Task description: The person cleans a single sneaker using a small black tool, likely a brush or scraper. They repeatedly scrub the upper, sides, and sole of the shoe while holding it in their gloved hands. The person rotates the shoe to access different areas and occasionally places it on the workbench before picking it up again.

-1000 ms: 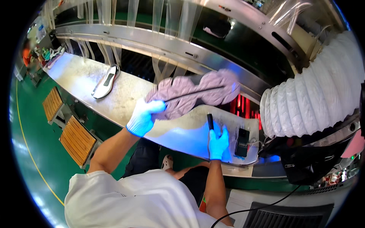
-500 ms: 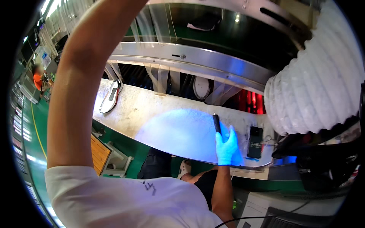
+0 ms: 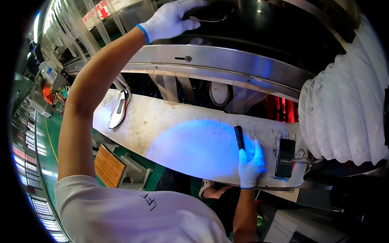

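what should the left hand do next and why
Probably close the left hand on the dark shoe: thumb and fingers stand apart right by it, though contact is unclear, while the right hand is occupied, holding a slim black tool.

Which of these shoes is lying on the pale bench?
The white shoe with dark trim, toward the left end of the bench. The dark shoe is instead up near the left hand.
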### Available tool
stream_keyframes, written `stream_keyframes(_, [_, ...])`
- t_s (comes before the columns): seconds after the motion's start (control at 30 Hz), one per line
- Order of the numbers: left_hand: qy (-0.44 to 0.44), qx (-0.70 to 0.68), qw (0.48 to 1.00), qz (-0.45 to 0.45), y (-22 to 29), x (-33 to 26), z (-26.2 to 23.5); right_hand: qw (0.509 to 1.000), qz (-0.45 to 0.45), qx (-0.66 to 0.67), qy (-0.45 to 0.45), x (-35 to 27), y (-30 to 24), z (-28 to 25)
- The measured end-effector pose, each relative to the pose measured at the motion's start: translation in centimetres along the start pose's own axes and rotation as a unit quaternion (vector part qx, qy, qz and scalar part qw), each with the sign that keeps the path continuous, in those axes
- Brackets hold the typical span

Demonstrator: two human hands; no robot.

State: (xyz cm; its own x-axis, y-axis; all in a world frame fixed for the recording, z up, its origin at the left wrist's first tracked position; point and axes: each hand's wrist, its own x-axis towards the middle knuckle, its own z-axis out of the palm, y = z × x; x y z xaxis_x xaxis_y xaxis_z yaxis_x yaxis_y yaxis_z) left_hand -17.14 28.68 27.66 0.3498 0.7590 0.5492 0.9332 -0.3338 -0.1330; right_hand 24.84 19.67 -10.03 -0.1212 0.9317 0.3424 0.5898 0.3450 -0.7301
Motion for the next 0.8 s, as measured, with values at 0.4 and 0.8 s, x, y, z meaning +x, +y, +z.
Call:
stream_keyframes(0.4, [-0.223, 0.223, 0.919, -0.238, -9.1, 5.9, 6.2, 0.997, 0.064, 0.053, -0.005, -1.0, 1.9, 0.2])
stream_keyframes(0.8, [0.056, -0.154, 0.986, -0.020, 8.9, -7.1, 4.7, 0.999, 0.044, -0.003, 0.018, -0.3, 0.6, -0.6])
